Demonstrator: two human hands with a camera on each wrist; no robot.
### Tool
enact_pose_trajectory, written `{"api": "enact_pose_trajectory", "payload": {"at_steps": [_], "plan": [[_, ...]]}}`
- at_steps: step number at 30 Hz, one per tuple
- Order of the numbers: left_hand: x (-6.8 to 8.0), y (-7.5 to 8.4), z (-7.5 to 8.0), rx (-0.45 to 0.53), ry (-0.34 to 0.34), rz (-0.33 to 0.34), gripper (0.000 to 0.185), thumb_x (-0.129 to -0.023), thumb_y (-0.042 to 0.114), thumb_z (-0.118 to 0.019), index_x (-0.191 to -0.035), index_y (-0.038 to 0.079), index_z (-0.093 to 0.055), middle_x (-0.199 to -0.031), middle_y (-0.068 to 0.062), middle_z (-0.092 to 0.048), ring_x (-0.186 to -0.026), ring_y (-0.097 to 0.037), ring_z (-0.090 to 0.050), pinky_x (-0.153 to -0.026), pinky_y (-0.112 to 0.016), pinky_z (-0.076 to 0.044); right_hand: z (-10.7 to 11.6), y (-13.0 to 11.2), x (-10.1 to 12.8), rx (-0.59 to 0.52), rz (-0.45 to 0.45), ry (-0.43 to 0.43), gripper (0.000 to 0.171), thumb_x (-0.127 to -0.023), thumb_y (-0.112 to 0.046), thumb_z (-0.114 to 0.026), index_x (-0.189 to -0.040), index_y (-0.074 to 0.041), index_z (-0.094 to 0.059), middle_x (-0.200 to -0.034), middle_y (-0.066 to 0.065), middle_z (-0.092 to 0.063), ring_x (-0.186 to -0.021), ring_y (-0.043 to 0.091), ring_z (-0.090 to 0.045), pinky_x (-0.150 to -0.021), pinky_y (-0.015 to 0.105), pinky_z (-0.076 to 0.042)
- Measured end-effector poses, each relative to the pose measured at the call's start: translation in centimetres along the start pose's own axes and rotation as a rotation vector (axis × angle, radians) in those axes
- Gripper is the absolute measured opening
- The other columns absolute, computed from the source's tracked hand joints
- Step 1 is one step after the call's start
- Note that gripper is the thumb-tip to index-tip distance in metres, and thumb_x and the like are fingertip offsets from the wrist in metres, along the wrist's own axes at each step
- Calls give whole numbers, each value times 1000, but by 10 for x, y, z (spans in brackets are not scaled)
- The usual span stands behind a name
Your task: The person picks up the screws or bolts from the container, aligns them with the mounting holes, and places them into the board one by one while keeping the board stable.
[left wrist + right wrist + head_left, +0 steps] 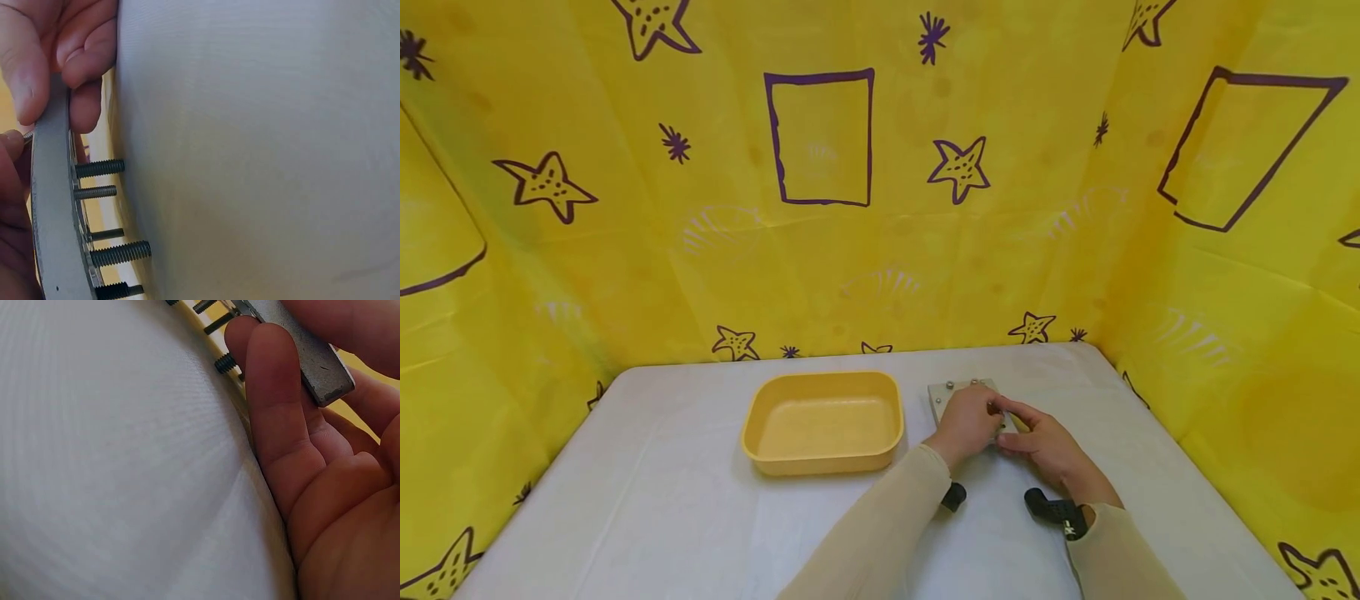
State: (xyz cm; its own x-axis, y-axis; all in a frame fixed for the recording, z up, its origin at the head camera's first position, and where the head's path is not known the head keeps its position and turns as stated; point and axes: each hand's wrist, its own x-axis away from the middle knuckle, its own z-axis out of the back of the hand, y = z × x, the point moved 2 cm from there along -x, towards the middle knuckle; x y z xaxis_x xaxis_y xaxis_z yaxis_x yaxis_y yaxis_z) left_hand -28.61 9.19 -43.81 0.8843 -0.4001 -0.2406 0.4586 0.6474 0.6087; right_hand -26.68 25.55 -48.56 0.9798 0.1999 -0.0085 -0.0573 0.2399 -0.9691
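Observation:
A grey metal plate [938, 404] with round bolt heads on its upper face is right of centre in the head view. Several threaded bolts [122, 253] stick out of its underside, close over the white cloth. My right hand [1048, 446] grips the plate's near right end, its thumb on one side and fingers curled underneath, as the right wrist view shows. Above the plate, my left hand [973, 421] reaches across, its fingertips pinching a small threaded screw [28, 135]. The hand hides most of the plate's middle in the head view.
A yellow rectangular tray [820, 465] sits on the white-covered table [662, 500], left of the plate. Yellow patterned cloth walls [820, 275] rise behind and at both sides. Black wrist mounts [1056, 512] jut out near both sleeves.

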Motion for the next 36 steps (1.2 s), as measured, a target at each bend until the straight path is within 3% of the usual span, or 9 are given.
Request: {"api": "enact_pose_trajectory", "payload": {"at_steps": [6, 15, 20, 25, 28, 32, 36], "plan": [[1, 0, -1, 21, -6, -23, 9, -90, 9, -72, -95, 14, -77, -87, 13, -59, -82, -3, -53, -78, -18, -46, 0, 0, -1, 75, -15, 26, 75, -81, -26, -84, -146, -9, -51, -152, 15, -42, -146, 36, -19, -113, 61, -11], [5, 5, 1, 0, -36, -59, 14, -90, 4, -68, -99, 12, -76, -90, 10, -60, -82, -5, -53, -77, -17, -45, -2, -1, -2, 46, -47, 29, 74, -81, -22, -84, -145, -6, -51, -153, 15, -40, -145, 35, -22, -113, 57, -18], [7, 5, 5, 14, -2, -60, 14, -91, 8, -66, -99, 14, -76, -92, 10, -63, -83, -3, -53, -78, -17, -45, -2, -2, -2, 58, -36, 19, 76, -82, -26, -83, -147, -7, -49, -153, 16, -39, -145, 36, -21, -113, 58, -17], [13, 7, 17, 40, 46, -49, 17, -94, 13, -62, -103, 13, -76, -97, 7, -66, -87, -7, -56, -80, -21, -47, -1, -1, -4, 79, -44, 18, 78, -80, -32, -84, -148, -15, -50, -154, 11, -39, -146, 35, -18, -113, 62, -12], [21, 8, 26, -60, 18, -32, 22, -95, 18, -61, -113, 13, -73, -111, 3, -64, -100, -11, -59, -89, -25, -48, -1, 3, -5, 106, -70, 19, 79, -79, -36, -84, -149, -20, -50, -155, 10, -38, -146, 34, -19, -113, 62, -11], [36, 10, 41, -278, -47, -42, 35, -97, 26, -61, -130, 14, -65, -132, -5, -56, -118, -18, -56, -101, -30, -43, -1, 4, -8, 121, -102, 25, 82, -78, -38, -84, -150, -20, -47, -157, 12, -35, -145, 35, -21, -113, 60, -12], [54, 6, 59, -429, -49, -48, 44, -99, 36, -59, -137, 15, -60, -141, -9, -51, -128, -24, -48, -105, -36, -40, -3, 5, -7, 135, -123, 25, 83, -80, -37, -83, -152, -19, -45, -158, 15, -31, -146, 38, -19, -113, 61, -10]]}}
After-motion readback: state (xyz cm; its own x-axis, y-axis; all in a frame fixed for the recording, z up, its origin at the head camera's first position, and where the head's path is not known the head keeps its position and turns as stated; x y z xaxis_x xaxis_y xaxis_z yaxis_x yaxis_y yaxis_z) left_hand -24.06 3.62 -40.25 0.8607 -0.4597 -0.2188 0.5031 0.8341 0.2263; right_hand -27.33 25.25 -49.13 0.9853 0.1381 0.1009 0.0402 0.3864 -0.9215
